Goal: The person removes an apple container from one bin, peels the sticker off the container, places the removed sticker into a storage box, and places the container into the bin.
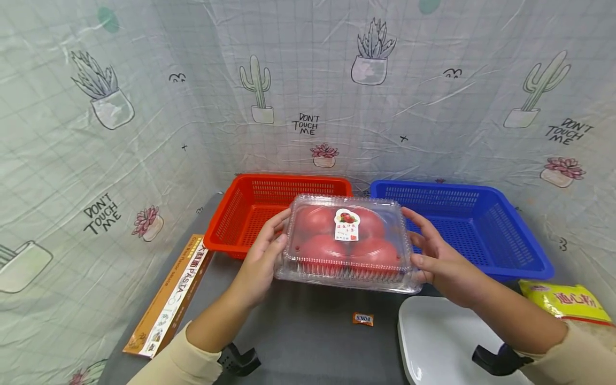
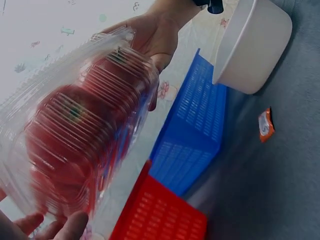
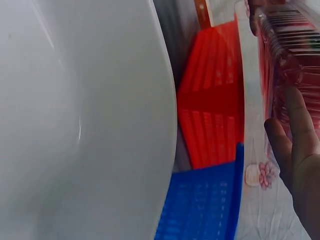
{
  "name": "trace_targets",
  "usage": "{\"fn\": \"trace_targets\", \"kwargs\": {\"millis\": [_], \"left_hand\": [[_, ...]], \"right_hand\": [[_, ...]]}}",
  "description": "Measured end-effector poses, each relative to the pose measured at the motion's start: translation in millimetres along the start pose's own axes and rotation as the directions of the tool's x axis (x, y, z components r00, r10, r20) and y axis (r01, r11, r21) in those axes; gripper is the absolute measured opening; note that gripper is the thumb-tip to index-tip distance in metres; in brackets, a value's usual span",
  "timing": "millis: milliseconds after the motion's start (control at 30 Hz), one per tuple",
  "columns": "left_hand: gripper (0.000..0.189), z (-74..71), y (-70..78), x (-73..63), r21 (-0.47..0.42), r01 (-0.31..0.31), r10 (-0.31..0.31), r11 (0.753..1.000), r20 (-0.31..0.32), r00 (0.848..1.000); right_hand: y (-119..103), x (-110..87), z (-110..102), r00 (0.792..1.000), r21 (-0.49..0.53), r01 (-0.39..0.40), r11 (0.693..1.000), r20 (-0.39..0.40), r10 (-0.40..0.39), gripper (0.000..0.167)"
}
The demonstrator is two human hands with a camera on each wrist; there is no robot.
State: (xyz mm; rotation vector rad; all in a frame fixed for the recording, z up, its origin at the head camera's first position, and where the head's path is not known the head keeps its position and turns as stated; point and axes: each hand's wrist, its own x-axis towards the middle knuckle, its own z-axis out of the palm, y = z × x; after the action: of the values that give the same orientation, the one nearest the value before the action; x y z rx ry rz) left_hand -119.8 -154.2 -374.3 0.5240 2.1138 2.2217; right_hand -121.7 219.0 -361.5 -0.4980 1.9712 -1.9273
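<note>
White basin [image 1: 447, 334]: near edge of the bench [image 1: 298, 334], on the person's right, partly under the right forearm.
FOX'S candy [image 1: 363, 319]: small orange wrapper lying on the bench, just left of the basin.
Yellow bag [image 1: 568, 302]: far right, beyond the basin; its Chinese print appears to read macaroni.
Pasta box [image 1: 168, 299]: long, orange and white, lying along the bench's left side.
Left hand [image 1: 262, 262]: its grip is closed on the pack's left end, thumb on the near side.
Right hand [image 1: 440, 262]: its grip holds the opposite end, thumb towards the person, fingers spread along the plastic.
Clamshell fruit pack [image 1: 348, 243]: clear, lid apparently closed, four round red fruits inside, sticker on top; held off the bench, on the near side of the two baskets, tilted slightly.
Pack's step: judged to be a two-handed carry, with the pack not yet set down.
Pack's next move: calls for both hands working together, keeping it near level, since thin plastic may flex and the fruit could roll.
Red basket [image 1: 295, 184]: behind the pack on the left, partly hidden by it.
Blue basket [image 1: 433, 193]: beside the red one, on the right.
Cactus-print sheet [image 1: 298, 80]: hangs behind everything.
</note>
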Motion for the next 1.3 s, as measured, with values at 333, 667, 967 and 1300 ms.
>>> {"fn": "trace_targets", "kwargs": {"millis": [333,667,967,1300], "left_hand": [[0.053,-30.6,-7.9,-27.9,0.090,-0.039,0.040,0.995,-0.009,0.999],[0.054,-62.0,-20.1,-47.8,0.019,-0.133,0.131,0.991,0.075,0.989],[0.059,-86.4,-21.1,-62.1,0.004,-0.180,0.178,0.984,0.139,0.974],[0.061,-107.0,-25.2,-81.3,0.028,-0.191,0.185,0.981,0.158,0.970]], "right_hand": [[8,5.7,31,0.999,-0.008,-0.026,1.000,0.026,0.026,0.094],[16,9.7,58,0.995,0.036,-0.079,0.996,0.061,0.076,0.097],[24,9.4,76,0.996,0.108,-0.018,0.994,0.092,0.008,0.100],[35,8.0,98,0.989,0.190,0.029,0.981,0.136,-0.055,0.100]]}}
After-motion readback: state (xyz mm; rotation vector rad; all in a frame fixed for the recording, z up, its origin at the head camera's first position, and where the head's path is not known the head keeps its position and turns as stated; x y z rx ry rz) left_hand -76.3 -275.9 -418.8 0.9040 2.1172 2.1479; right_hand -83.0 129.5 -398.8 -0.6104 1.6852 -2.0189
